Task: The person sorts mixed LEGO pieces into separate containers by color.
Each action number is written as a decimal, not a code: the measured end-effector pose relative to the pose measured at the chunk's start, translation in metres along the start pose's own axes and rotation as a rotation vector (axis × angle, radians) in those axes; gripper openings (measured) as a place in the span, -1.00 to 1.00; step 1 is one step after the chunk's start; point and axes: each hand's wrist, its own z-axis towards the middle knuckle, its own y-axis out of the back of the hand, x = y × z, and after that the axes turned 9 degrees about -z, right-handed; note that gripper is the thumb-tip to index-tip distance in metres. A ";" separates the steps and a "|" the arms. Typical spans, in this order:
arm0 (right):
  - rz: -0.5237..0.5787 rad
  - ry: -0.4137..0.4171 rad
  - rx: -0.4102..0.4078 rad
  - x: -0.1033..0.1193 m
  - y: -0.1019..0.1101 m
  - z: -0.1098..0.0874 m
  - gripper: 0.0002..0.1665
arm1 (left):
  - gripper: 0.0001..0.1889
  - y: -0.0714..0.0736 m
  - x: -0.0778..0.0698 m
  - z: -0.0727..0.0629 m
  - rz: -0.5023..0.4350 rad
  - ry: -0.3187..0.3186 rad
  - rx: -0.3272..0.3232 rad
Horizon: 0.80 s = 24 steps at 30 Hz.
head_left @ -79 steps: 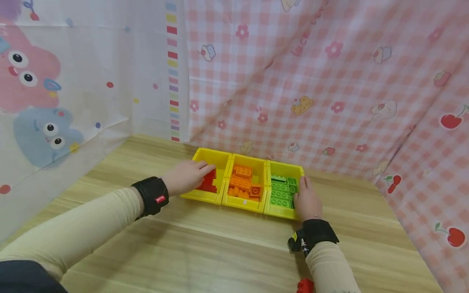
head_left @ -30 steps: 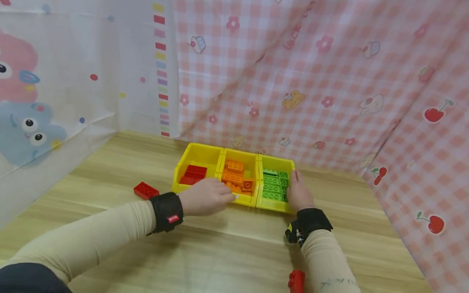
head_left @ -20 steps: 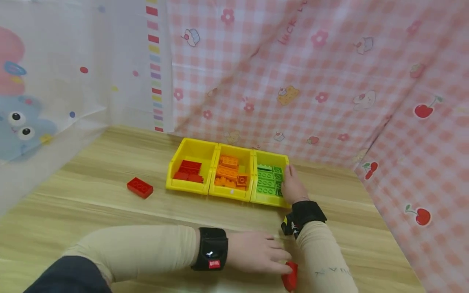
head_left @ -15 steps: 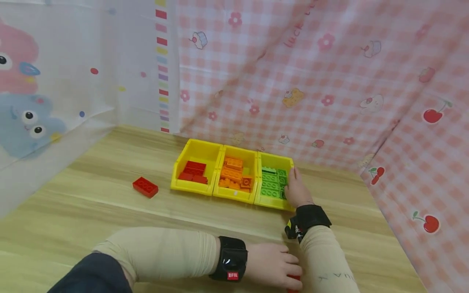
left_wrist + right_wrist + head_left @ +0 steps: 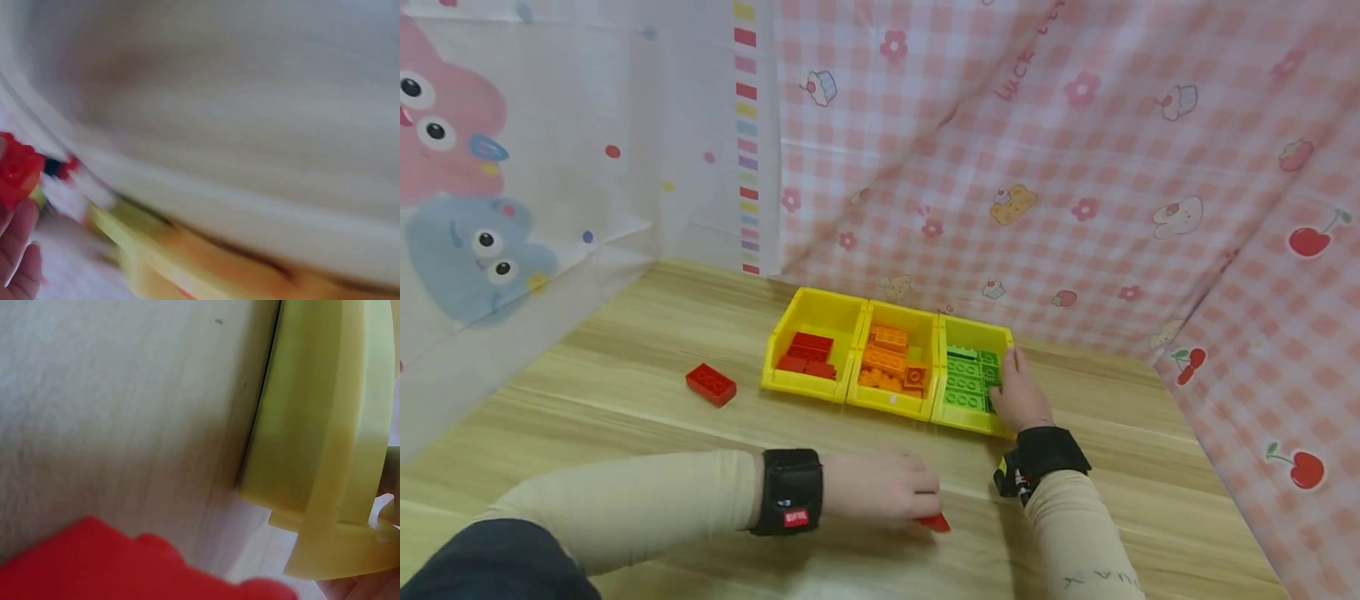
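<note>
My left hand (image 5: 880, 490) holds a red toy brick (image 5: 936, 523) over the wooden table, in front of the bins. In the left wrist view that brick (image 5: 17, 170) is by the fingertips at the left edge; the rest is blurred. My right hand (image 5: 1024, 393) grips the right wall of the yellow bin (image 5: 973, 423) that contains green bricks (image 5: 966, 381). Fingers (image 5: 369, 586) show around that bin's edge in the right wrist view, partly hidden. A red brick (image 5: 94, 562) looms large at the bottom of that view.
Joined to the green bricks' bin are a middle bin (image 5: 887, 406) with orange bricks (image 5: 886, 358) and a left bin (image 5: 805, 385) with red bricks (image 5: 807, 354). A loose red brick (image 5: 711, 384) lies left of them. Patterned cloth walls (image 5: 970, 167) stand behind and beside the table.
My left hand left the left bin, reached the red brick near the right forearm, took hold of it and moved left with it. Another red brick lies left of the bins. My right hand stays.
</note>
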 end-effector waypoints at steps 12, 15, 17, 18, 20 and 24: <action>-0.027 -0.024 -0.037 -0.002 -0.004 -0.002 -0.14 | -0.80 0.026 0.123 -0.093 -0.119 0.751 -0.267; -0.038 -0.032 -0.045 -0.004 -0.007 -0.004 -0.14 | -0.84 0.015 0.144 -0.091 -0.011 0.730 -0.113; -0.038 -0.027 -0.057 -0.005 -0.009 -0.006 -0.14 | -0.85 0.009 0.152 -0.087 0.077 0.659 0.001; -0.034 -0.026 -0.061 -0.004 -0.010 -0.006 -0.13 | -0.85 0.007 0.156 -0.085 0.104 0.615 0.053; -0.029 -0.021 -0.071 -0.002 -0.009 -0.006 -0.14 | -0.89 0.006 0.163 -0.082 0.131 0.545 0.131; -0.017 -0.018 -0.073 0.005 -0.003 -0.004 -0.14 | -0.91 0.007 0.172 -0.082 0.097 0.449 0.206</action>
